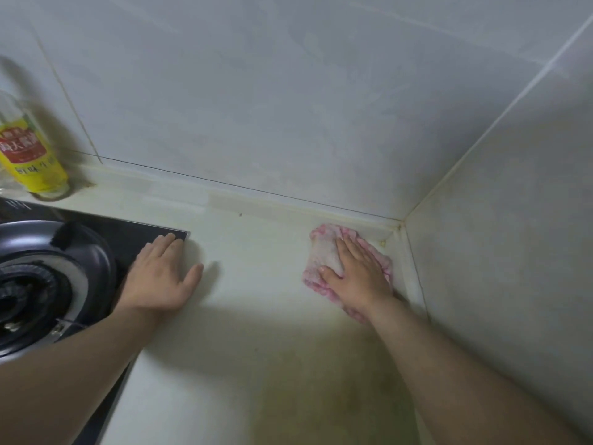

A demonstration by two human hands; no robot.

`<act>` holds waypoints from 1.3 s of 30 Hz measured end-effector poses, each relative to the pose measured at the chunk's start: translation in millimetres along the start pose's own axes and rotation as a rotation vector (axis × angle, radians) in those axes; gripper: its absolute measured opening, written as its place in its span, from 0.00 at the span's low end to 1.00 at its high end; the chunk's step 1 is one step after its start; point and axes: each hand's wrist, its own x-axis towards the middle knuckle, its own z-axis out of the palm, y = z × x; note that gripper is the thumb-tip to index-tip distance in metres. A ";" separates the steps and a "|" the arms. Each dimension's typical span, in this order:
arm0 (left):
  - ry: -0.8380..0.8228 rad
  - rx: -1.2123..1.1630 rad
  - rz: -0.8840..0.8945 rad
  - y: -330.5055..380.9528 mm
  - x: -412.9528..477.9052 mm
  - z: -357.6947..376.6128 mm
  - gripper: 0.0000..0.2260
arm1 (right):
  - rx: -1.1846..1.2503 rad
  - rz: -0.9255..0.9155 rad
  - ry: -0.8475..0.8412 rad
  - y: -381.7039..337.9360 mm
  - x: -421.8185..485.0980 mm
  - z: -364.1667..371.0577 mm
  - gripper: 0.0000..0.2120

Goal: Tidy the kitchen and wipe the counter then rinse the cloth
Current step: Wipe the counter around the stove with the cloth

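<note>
Fingers of the right hand lie flat and slightly spread on the cloth, pinning it to the counter in the far right corner for scrubbing pressure I guess, while the left hand, fingers together, rests flat at the hob edge as a brace.

cloth pt. under R hand, bottle top cropped

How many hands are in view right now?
2. The left hand lies flat on the counter at the stove's corner; the right hand presses the cloth near the back corner.
</note>
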 end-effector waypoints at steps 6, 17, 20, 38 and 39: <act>0.018 -0.020 0.009 -3.0 1.0 3.8 0.45 | 0.038 0.308 0.010 -7.5 -9.1 2.3 0.41; 0.012 -0.014 0.001 -6.2 2.9 6.1 0.45 | 0.073 0.388 0.076 -31.0 -4.1 9.6 0.44; 0.015 -0.012 0.014 -5.7 2.4 6.6 0.46 | 0.097 0.416 0.088 -21.1 10.9 4.9 0.42; 0.022 -0.058 0.012 -2.8 -0.6 3.3 0.43 | 0.219 -0.290 0.613 -186.6 72.9 39.5 0.24; 0.021 -0.062 0.013 -2.6 -0.4 3.8 0.43 | 0.094 -0.368 0.565 -187.7 81.8 41.1 0.24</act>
